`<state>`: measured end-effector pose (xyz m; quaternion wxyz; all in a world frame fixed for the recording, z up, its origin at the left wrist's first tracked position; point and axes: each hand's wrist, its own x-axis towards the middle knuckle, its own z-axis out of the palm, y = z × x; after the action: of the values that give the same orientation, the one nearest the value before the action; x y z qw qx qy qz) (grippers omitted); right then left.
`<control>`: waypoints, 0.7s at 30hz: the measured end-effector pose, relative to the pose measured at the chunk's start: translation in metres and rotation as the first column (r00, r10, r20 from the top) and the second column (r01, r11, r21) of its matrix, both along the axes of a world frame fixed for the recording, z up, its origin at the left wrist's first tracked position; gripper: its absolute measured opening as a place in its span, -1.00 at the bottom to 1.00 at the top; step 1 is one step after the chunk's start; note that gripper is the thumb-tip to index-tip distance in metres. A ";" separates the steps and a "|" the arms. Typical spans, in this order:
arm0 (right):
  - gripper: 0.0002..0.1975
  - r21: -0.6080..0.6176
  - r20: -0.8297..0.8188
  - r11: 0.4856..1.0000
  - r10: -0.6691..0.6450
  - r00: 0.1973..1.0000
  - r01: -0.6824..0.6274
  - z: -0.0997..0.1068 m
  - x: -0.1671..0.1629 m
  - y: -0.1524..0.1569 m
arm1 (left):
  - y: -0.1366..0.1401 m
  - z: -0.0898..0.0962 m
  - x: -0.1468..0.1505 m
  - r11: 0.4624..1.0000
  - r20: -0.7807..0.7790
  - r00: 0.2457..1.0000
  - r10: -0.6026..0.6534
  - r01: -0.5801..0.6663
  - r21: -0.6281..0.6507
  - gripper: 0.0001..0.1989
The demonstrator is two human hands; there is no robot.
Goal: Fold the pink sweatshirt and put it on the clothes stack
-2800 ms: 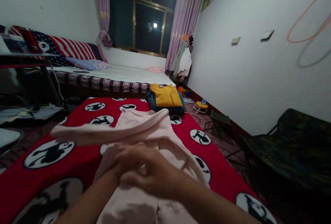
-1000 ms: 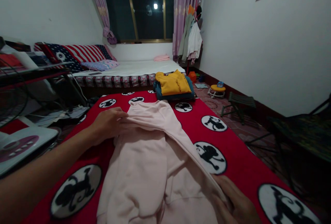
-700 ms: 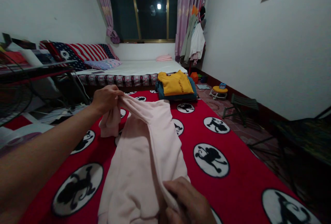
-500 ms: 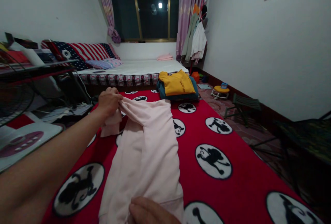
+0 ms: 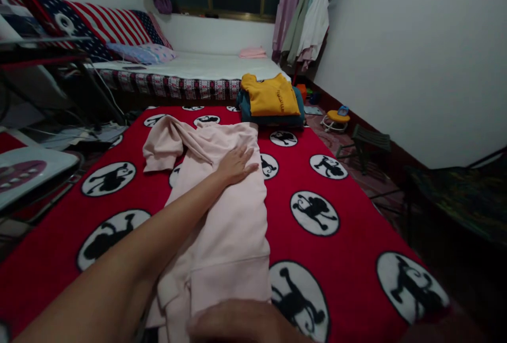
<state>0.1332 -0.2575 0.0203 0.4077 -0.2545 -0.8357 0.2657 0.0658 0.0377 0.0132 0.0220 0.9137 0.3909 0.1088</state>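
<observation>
A pale pink sweatshirt lies lengthwise on the red blanket, folded narrow. Its one visible sleeve sticks out to the left at the far end and bends back towards me. My left hand rests flat on the upper part of the sweatshirt, fingers spread. At the bottom edge of the view, my right hand is over the near end of the garment. It is blurred and partly cut off, so its fingers do not show clearly.
Beyond the sweatshirt is a stack with a folded yellow top over dark teal clothing. A bed stands by the window. To the right are a low yellow stool and a folding stool; a cluttered desk is at left.
My left hand has let go of the sleeve, which now lies on the blanket, and has moved right onto the sweatshirt. The view has tilted downward. My right hand stays near the hem.
</observation>
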 end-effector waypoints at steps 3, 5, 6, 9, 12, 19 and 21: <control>-0.62 -0.057 -0.059 0.933 -0.358 0.932 0.355 0.004 0.034 -0.023 | 0.002 -0.003 -0.003 1.000 -0.004 1.000 0.009 -0.009 -0.002 -0.32; -0.52 -0.113 0.065 0.851 -0.509 0.858 0.513 0.003 0.049 -0.033 | 0.001 -0.001 -0.004 1.000 -0.014 1.000 0.002 -0.002 0.002 -0.33; -0.49 -0.125 0.133 0.825 -0.536 0.833 0.551 0.001 0.054 -0.036 | 0.001 0.000 -0.003 1.000 -0.018 1.000 0.001 -0.001 0.005 -0.34; -0.56 -0.075 0.219 0.811 -0.555 0.803 0.581 -0.004 0.053 -0.037 | 0.000 0.001 -0.002 1.000 -0.021 1.000 0.011 -0.011 0.017 -0.35; -0.75 0.002 0.208 0.813 -0.570 0.795 0.582 -0.006 0.044 -0.030 | 0.001 -0.001 -0.002 0.999 -0.029 0.999 0.017 -0.016 0.030 -0.37; -0.83 0.149 0.132 0.909 -0.408 0.903 0.389 -0.025 0.041 -0.025 | 0.003 -0.002 -0.004 0.998 0.007 0.999 0.031 -0.031 0.054 -0.38; -0.70 0.163 0.169 0.930 -0.356 0.919 0.330 -0.036 0.046 -0.025 | 0.004 -0.001 -0.004 0.998 0.014 0.999 0.043 -0.044 0.051 -0.39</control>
<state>0.1794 -0.2823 -0.0158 0.3796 -0.3946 -0.8298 0.1081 0.0614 0.0412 0.0125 -0.0014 0.9045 0.4077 0.1251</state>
